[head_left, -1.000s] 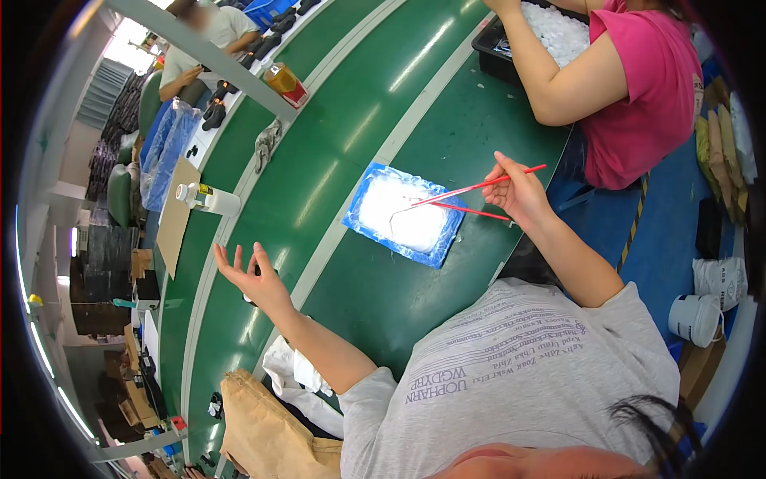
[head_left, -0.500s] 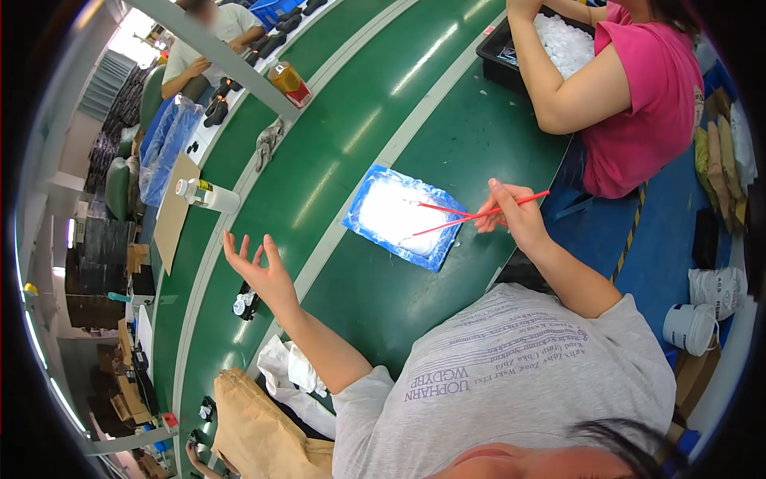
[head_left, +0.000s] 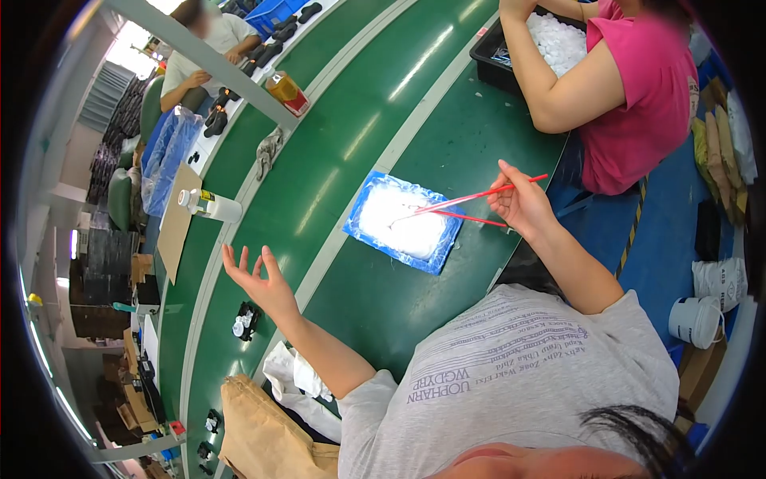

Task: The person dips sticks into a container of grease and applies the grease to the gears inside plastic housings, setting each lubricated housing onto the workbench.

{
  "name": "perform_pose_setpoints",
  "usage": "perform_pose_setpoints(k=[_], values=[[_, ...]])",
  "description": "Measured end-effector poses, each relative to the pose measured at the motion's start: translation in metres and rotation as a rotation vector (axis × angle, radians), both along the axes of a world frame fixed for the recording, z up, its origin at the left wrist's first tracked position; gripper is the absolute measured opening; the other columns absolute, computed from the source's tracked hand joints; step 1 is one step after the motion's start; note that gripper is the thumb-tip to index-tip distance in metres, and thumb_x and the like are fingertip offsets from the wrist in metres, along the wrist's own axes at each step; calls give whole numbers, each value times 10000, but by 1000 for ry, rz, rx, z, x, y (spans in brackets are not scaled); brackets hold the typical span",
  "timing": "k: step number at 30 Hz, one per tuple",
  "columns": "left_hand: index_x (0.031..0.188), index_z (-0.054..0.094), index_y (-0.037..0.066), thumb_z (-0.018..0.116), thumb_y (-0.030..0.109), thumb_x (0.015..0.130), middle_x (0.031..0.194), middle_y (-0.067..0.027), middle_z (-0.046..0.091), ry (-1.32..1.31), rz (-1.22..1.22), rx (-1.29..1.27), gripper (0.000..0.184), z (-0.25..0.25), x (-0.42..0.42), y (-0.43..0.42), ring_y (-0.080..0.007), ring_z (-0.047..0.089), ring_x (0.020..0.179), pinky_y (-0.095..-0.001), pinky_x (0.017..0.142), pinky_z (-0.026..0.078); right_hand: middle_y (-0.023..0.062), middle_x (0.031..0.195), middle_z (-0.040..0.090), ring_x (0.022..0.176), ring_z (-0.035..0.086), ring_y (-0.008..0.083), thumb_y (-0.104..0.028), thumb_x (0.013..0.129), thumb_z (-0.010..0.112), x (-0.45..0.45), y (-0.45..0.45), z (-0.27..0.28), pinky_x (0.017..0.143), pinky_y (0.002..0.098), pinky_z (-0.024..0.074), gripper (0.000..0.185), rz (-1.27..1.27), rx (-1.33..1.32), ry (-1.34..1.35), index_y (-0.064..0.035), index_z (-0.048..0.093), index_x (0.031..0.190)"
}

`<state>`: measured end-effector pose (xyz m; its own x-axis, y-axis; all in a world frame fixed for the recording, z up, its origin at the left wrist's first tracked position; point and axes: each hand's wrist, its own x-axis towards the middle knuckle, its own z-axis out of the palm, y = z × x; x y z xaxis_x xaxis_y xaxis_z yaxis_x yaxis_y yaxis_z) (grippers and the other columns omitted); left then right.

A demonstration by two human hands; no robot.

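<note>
My right hand (head_left: 523, 203) holds two red sticks (head_left: 487, 191), like chopsticks, whose tips reach over a brightly lit white surface. That surface belongs to a blue-edged tray (head_left: 358, 219) wrapped in clear plastic, lying on the dark green table. Glare hides what, if anything, is between the tips. My left hand (head_left: 263, 281) is raised over the green belt with its fingers spread and nothing in it. Below it, a small black and white part (head_left: 246, 321) rests on the belt.
A co-worker in pink (head_left: 650, 104) sits at the upper right by a black bin (head_left: 488, 65) of white pieces. Another person (head_left: 231, 36) works across the belt. A white bottle (head_left: 219, 207), a drink bottle (head_left: 286, 92), a rag (head_left: 268, 150) and brown paper (head_left: 259, 431) lie around.
The red sticks have shifted in my right hand, crossing at half a second ago and now spread from their tips. More small parts show on the belt below my left hand, which stays open.
</note>
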<state>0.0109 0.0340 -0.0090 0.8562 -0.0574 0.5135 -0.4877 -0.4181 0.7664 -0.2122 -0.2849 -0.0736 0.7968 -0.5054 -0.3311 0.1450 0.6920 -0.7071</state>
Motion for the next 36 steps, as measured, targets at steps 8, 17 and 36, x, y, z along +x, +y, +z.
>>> perform_pose_setpoints(k=[8,17,36], values=[[1464,282,25,601,88,909,1497,-164,316,-18,-26,5,643,4,-5,-5,-291,470,1248,-408,963,461,99,711,670,633,668,139,-345,984,550,6,-10,14,578,217,538,342,-56,150,-87,-63,632,807],[1459,313,54,618,139,913,1436,-202,386,-67,-75,-17,631,-4,-6,-14,-291,481,1249,-390,958,463,112,708,675,602,660,156,-372,1013,472,15,-22,-22,579,233,526,425,66,-233,-52,-36,624,802],[1155,529,43,549,161,957,980,-94,611,-10,-35,-99,231,-160,4,-2,-184,591,867,-311,771,481,25,683,511,603,508,108,-284,1037,454,34,-50,-95,540,229,424,318,-74,-2,-339,-98,491,782]])
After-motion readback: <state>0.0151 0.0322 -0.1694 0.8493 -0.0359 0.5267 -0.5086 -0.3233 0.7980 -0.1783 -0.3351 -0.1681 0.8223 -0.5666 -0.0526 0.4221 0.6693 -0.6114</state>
